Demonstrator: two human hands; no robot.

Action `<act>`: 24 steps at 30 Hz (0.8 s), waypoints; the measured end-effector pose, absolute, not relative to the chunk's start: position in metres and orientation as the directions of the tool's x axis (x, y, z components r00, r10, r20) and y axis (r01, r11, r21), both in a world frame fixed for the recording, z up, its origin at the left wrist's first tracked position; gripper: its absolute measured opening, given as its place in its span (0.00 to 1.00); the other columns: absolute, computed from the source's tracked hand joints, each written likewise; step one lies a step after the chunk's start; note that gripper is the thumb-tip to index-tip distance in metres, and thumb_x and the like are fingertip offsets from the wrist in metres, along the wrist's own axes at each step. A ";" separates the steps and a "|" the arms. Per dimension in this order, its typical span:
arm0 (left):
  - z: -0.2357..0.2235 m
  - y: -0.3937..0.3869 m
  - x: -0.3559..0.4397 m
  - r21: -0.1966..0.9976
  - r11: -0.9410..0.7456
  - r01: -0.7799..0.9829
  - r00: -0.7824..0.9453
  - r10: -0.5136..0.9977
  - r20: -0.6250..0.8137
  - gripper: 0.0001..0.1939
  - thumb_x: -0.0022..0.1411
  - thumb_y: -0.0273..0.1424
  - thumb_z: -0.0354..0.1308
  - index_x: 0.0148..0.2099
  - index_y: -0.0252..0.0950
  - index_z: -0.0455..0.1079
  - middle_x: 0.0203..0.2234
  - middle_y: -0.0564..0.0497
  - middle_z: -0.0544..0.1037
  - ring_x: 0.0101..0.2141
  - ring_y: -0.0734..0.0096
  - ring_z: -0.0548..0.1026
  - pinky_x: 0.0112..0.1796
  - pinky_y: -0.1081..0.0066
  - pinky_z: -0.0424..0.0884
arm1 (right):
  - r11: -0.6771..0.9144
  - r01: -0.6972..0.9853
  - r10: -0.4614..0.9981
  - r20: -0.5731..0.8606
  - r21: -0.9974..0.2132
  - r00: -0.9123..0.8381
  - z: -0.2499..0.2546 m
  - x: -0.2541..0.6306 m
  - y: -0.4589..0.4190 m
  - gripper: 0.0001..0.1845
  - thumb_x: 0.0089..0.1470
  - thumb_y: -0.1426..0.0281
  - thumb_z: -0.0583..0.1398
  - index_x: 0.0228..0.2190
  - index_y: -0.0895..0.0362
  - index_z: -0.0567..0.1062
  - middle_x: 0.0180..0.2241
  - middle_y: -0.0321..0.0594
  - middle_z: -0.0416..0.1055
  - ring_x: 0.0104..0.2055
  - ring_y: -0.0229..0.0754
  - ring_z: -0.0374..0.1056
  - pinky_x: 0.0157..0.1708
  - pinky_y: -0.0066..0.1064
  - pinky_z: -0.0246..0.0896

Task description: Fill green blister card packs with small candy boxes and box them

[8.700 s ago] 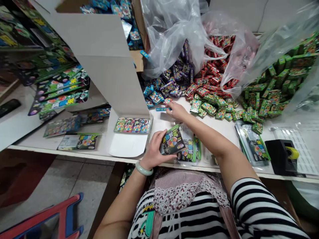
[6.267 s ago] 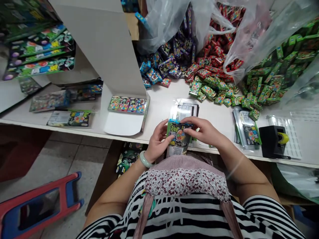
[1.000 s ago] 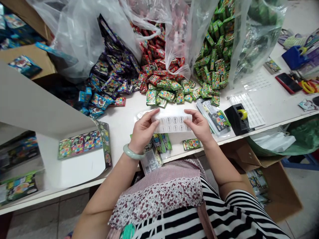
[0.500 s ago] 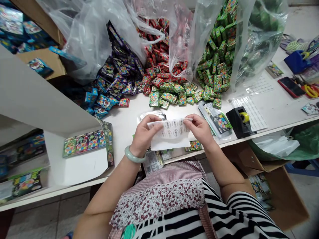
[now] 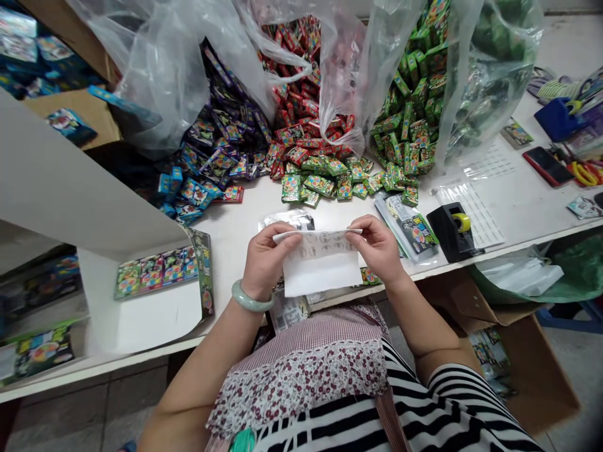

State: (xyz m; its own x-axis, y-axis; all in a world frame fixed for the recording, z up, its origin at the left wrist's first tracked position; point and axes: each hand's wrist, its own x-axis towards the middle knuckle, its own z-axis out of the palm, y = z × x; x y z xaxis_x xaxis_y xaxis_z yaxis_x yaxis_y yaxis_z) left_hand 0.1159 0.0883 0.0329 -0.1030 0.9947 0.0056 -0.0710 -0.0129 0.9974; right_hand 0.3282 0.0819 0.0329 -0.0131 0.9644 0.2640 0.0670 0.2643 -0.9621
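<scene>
A white sheet of round printed stickers (image 5: 323, 276) is stretched between my hands over the front edge of the table. My left hand (image 5: 267, 257) pinches its upper left corner; a pale green bangle circles that wrist. At the upper right corner, my right hand (image 5: 374, 246) grips the sheet between thumb and fingers. Rows of grey circles show along the top part, while the lower part is plain white. Beneath and behind the sheet, plastic-wrapped packets (image 5: 287, 220) are partly hidden. A small green box (image 5: 370, 276) peeks out below my right hand.
Heaps of small purple (image 5: 226, 150), red (image 5: 301, 119) and green boxes (image 5: 407, 138) spill from clear bags at the back. A black tape dispenser (image 5: 451, 232) and a flat packet (image 5: 409, 229) lie to the right. On the left, a white shelf holds a row of boxes (image 5: 155, 273).
Both hands still hold the sticker sheet. Its top has tilted, so the printed circles look flatter, and more plain white shows below. My left hand has shifted slightly left.
</scene>
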 end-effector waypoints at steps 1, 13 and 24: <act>0.034 0.088 0.116 0.996 -0.044 -0.077 -0.081 0.996 0.038 0.08 0.46 0.32 0.69 0.28 0.37 0.75 0.26 0.53 0.75 0.30 0.72 0.71 0.31 0.74 0.67 | 0.268 0.044 0.963 0.268 -0.962 -0.013 0.032 0.328 0.082 0.07 0.54 0.64 0.64 0.31 0.53 0.73 0.32 0.36 0.71 0.35 0.38 0.67 0.35 0.31 0.64; 0.034 0.085 0.113 0.999 -0.023 -0.031 -0.089 0.996 0.020 0.10 0.47 0.35 0.70 0.30 0.36 0.75 0.27 0.53 0.76 0.28 0.73 0.70 0.30 0.73 0.67 | 0.163 0.014 0.986 0.162 -0.987 -0.050 0.034 0.330 0.081 0.11 0.53 0.60 0.65 0.30 0.54 0.72 0.30 0.35 0.71 0.31 0.37 0.66 0.33 0.30 0.63; 0.039 0.082 0.116 0.980 -0.152 0.127 0.041 0.988 0.148 0.08 0.53 0.36 0.68 0.32 0.37 0.76 0.27 0.52 0.77 0.31 0.70 0.73 0.32 0.72 0.69 | 0.318 0.351 0.930 0.218 -0.881 -0.297 0.053 0.338 0.092 0.12 0.54 0.62 0.64 0.24 0.56 0.73 0.27 0.36 0.73 0.30 0.37 0.66 0.33 0.31 0.59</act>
